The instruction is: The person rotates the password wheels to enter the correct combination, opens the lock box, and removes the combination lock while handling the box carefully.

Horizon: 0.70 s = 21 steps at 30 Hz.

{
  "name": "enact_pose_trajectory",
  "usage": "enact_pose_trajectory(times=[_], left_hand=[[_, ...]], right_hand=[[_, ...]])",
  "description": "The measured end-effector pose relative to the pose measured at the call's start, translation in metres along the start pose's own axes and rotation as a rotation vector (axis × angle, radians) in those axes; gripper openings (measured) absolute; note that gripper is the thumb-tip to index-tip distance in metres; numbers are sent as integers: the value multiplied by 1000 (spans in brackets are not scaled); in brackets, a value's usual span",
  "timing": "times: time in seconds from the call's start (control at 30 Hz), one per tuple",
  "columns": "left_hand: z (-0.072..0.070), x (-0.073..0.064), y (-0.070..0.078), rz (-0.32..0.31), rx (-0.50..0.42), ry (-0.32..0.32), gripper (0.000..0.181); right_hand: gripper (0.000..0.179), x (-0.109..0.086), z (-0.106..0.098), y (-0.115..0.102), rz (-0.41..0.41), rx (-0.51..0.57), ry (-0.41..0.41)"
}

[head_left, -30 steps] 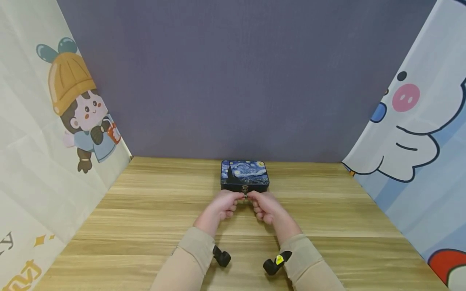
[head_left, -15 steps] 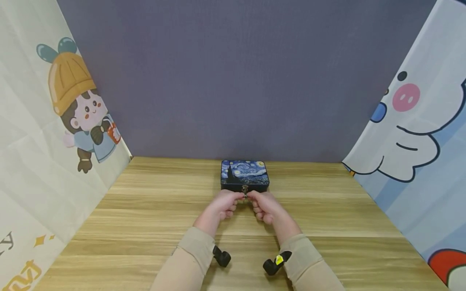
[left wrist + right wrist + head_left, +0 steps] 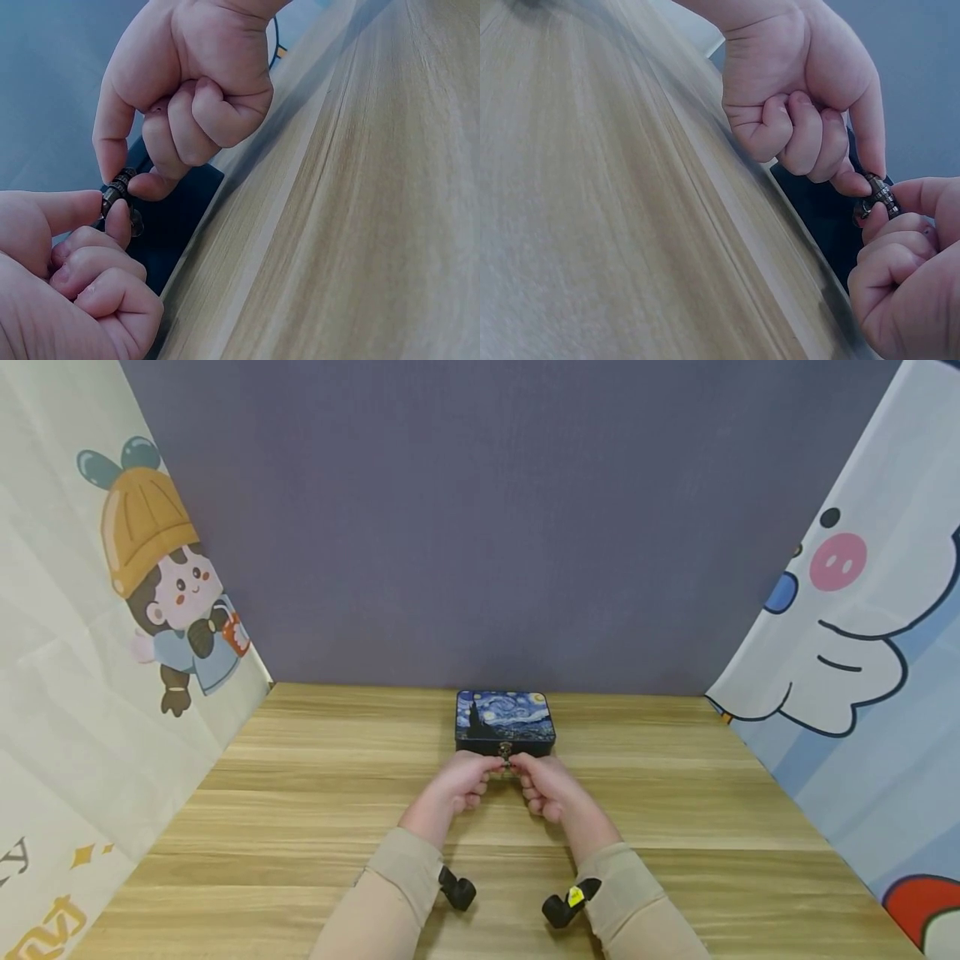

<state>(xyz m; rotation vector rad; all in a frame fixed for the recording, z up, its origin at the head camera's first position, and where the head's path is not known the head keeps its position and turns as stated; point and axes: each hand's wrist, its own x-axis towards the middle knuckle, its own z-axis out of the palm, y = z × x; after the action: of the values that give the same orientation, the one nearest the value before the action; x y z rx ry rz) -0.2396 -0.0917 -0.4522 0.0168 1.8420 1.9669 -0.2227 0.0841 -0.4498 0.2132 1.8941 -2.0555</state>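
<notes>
A small tin box (image 3: 504, 717) with a swirling blue night-sky painting on its lid stands closed at the table's back, a metal clasp (image 3: 506, 748) on its front. At that clasp is a small dark combination padlock (image 3: 118, 187) with ridged dials. My left hand (image 3: 463, 778) pinches one end of the padlock between thumb and forefinger, its other fingers curled in. From the opposite side, my right hand (image 3: 549, 785) pinches the other end likewise. Both wrist views show the padlock (image 3: 883, 196) between the fingertips; its digits are too small to read.
The wood-grain table (image 3: 360, 827) runs up to a grey-purple back panel (image 3: 480, 527). Printed cartoon cloths hang at the left (image 3: 67, 693) and right (image 3: 862, 693). Black wrist cameras (image 3: 457, 890) hang under the rolled beige sleeves.
</notes>
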Motion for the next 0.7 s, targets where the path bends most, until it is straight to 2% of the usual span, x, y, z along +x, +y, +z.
enact_pose_trajectory(times=[0.4,0.7], left_hand=[[1,1,-1,18,0,22,35],[0,3,-2,6,-12,30,27]], right_hand=[[23,1,0,1,-11,13,-1],[22,2,2,2,-15,7,-4]])
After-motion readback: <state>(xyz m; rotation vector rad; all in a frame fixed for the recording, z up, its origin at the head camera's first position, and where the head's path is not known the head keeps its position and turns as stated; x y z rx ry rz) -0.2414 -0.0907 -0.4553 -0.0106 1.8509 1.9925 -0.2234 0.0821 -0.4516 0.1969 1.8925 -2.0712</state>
